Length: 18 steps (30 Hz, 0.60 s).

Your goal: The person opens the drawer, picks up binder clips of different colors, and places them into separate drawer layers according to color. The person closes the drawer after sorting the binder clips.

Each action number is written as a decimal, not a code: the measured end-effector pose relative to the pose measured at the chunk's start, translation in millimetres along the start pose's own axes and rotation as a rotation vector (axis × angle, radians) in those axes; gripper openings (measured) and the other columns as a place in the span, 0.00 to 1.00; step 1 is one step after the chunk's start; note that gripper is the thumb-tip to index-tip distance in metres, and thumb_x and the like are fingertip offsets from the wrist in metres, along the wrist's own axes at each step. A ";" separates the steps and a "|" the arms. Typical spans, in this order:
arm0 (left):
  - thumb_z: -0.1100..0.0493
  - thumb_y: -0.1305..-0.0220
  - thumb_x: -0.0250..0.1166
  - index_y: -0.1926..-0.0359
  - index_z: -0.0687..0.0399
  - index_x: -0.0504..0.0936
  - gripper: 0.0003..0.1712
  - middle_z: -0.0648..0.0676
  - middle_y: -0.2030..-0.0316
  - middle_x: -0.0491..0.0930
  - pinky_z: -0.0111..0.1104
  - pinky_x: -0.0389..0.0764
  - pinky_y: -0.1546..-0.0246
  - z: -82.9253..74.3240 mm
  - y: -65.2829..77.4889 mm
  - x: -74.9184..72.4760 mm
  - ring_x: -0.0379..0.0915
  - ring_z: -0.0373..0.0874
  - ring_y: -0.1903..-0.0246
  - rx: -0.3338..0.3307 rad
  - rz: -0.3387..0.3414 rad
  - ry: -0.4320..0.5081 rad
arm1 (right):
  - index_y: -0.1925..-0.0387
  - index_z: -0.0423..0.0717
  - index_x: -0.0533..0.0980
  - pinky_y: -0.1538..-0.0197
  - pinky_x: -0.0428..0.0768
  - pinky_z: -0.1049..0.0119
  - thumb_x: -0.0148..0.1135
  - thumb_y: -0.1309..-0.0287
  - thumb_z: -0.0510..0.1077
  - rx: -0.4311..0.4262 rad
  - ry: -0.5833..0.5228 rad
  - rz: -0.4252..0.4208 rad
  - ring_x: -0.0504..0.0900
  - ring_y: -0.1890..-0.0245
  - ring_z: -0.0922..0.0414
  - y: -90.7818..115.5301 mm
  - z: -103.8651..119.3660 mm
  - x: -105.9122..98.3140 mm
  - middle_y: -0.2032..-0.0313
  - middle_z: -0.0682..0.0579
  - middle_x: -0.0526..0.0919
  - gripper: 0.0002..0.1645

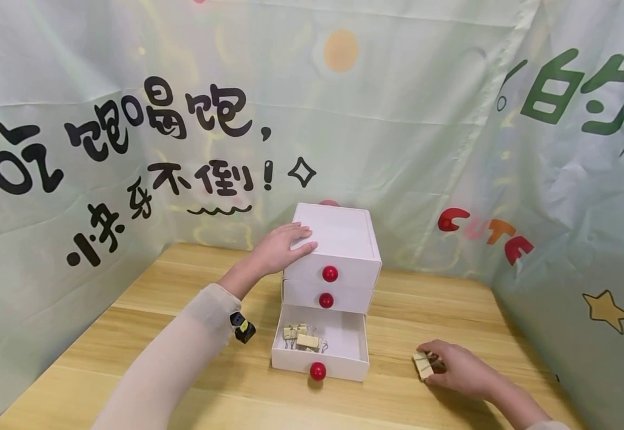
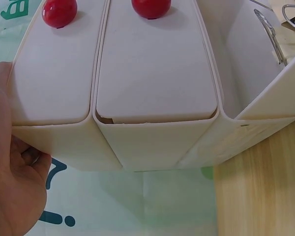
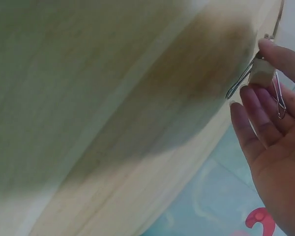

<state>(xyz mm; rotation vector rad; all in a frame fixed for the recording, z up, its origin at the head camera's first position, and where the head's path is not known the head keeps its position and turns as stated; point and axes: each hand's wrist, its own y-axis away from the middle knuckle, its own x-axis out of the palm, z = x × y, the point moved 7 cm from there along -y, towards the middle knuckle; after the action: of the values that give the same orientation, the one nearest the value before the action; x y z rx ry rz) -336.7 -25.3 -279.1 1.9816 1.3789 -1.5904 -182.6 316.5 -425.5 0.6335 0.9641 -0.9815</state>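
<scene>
A small white drawer unit (image 1: pixel 333 233) with red knobs stands on the wooden table. Its bottom drawer (image 1: pixel 344 337) is pulled out and holds several cream binder clips (image 1: pixel 308 341) with silver wire handles. My left hand (image 1: pixel 280 248) rests on the unit's top left edge, thumb and fingers lying across the top. In the left wrist view, some fingers of this hand (image 2: pixel 17 187) bend against the unit's side. To the right of the drawer, my right hand (image 1: pixel 459 367) pinches a cream binder clip (image 3: pixel 262 73) between thumb and fingers, close over the table.
The two upper drawers, with their red knobs (image 1: pixel 330 273), are closed. Printed cloth (image 1: pixel 398 149) hangs behind the table (image 1: pixel 226 388) and along both sides. A small black and yellow ornament (image 1: pixel 243 327) sits at the left sleeve's cuff.
</scene>
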 end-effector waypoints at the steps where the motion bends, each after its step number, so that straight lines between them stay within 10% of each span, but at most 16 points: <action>1: 0.37 0.29 0.51 0.34 0.55 0.73 0.35 0.54 0.33 0.68 0.45 0.54 0.29 0.3 -0.1 0.2 0.54 0.50 0.29 -0.001 0.000 -0.002 | 0.45 0.37 0.75 0.62 0.81 0.63 0.75 0.51 0.51 -0.003 0.004 -0.009 0.82 0.59 0.53 -0.4 1.2 -0.9 0.55 0.50 0.81 0.35; 18: 0.37 0.29 0.52 0.34 0.56 0.73 0.34 0.55 0.33 0.68 0.46 0.54 0.29 -1.2 -0.9 0.4 0.54 0.51 0.29 0.005 -0.003 -0.005 | 0.42 0.43 0.76 0.50 0.80 0.51 0.71 0.46 0.58 -0.027 0.028 -0.211 0.81 0.52 0.50 -11.7 45.7 -24.5 0.50 0.53 0.82 0.35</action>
<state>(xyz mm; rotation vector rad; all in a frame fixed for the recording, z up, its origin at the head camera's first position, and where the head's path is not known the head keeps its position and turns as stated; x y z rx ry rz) -336.7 -23.8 -278.7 1.9782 1.3773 -1.6008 -181.2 284.2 -383.4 0.5312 1.0828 -1.1468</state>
